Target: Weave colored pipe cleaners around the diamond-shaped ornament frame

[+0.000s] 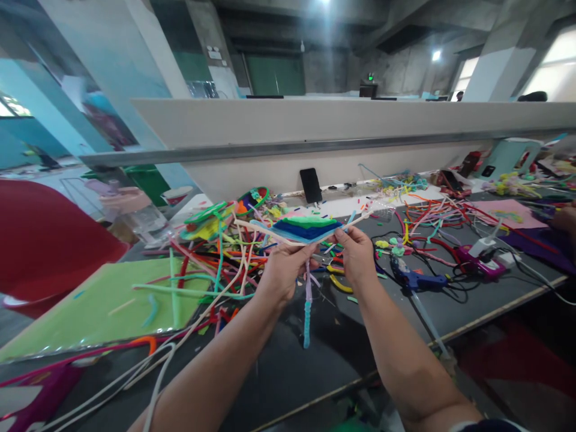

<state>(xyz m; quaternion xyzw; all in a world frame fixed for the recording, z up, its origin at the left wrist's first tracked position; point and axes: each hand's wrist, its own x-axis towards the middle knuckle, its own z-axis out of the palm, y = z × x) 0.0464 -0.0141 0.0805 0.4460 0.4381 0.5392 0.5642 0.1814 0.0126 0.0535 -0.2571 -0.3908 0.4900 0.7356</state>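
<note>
Head view looks down past two bare arms at a messy grey tabletop [288, 372]. The person holds up a flat woven piece [308, 229] made of fuzzy sticks, with green, blue and dark blue bands. It is up in the air, above the tabletop and in front of a low white wall [270, 123].

The left hand [283, 270] pinches the near edge of the woven piece from below, with its fingers closed on it. The right hand [357, 249] pinches the same edge, closer to the right tip. The two hands are close together. Between them a purple and teal tail [307, 312] hangs straight down from the woven piece.

A big pile of fuzzy sticks [211, 252] in many colours lies on the tabletop, behind the left hand and off to its left. A green sheet [103, 306] lies flat further left. A blue glue gun [411, 279] rests on the tabletop just right of the right hand. A black phone [310, 185] leans upright against the wall behind the woven piece. Far to the right lies a pink sheet [508, 213], and another person's hand [567, 219] shows at the edge.
</note>
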